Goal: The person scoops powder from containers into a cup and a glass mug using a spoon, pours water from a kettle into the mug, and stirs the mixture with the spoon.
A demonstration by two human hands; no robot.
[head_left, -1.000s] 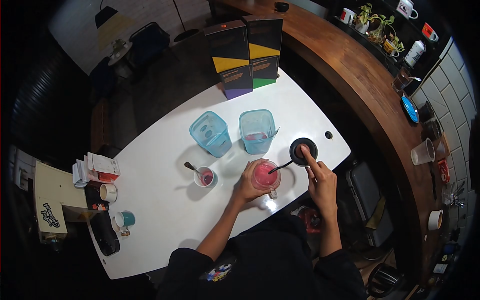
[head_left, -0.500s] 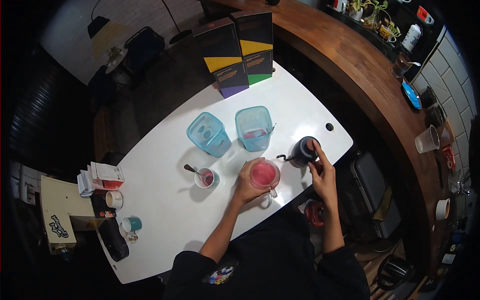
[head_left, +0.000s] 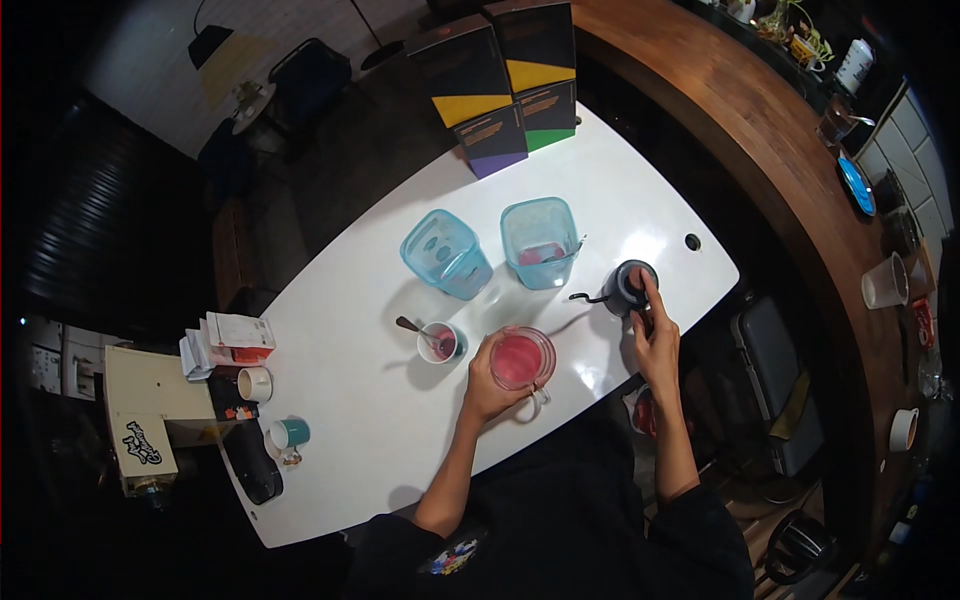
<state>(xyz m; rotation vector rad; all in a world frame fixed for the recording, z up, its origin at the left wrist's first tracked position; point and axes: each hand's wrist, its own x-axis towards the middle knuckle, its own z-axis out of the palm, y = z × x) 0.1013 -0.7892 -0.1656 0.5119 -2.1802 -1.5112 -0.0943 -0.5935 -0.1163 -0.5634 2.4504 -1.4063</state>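
My left hand [head_left: 488, 388] is wrapped round the left side of a glass mug [head_left: 522, 360] of pink liquid, its clear handle pointing toward me. My right hand [head_left: 657, 345] is at a dark gooseneck kettle [head_left: 618, 292], with the index finger reaching onto the top and the other fingers round the handle side. The thin spout points left, toward the mug. To the left of the mug stands a white cup [head_left: 437, 343] with a spoon [head_left: 412, 327] and pink residue inside. Beyond are a blue translucent tub [head_left: 460, 272] and a second blue tub [head_left: 538, 220] holding some pink stuff and a utensil.
Dark boxes [head_left: 480, 100] stand at the white table's [head_left: 360, 450] far end. Along its left end are papers [head_left: 238, 335], a cream mug [head_left: 254, 384], a teal cup [head_left: 292, 432] and a black case [head_left: 252, 465]. A wooden counter [head_left: 760, 150] curves along the right.
My left hand and the mug have shifted left and nearer to me, away from the kettle. The kettle and right hand stay in about the same place on the table. The whole view has shifted slightly.
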